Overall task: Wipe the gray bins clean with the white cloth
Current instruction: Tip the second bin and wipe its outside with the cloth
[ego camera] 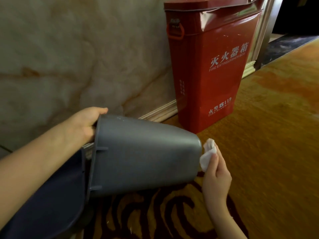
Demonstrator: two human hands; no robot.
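From the head view, the gray bin [145, 156] is held on its side above the patterned carpet [267, 135], its open rim toward nine o'clock and its closed base toward three o'clock. The left hand [86, 125] is wrapped over the rim at about ten o'clock, fingers curled inside and thumb along the top edge, carrying the bin's weight. The right hand [215, 176] sits at the base end, at three o'clock of the bin, thumb and fingers pressed together on a bunched white cloth [207, 156] that touches the bottom corner of the bin. A dark bag or second container [57, 195] lies under the rim at seven o'clock; I cannot tell which it is. A red fire extinguisher box [212, 66] stands against the marble wall [69, 57] at one o'clock, near the bin's base.

The grip on the rim is one-handed and off-balance, so a firm push with the cloth could twist the bin loose. The small wad could also slip from the fingers, or skip parts of the base.
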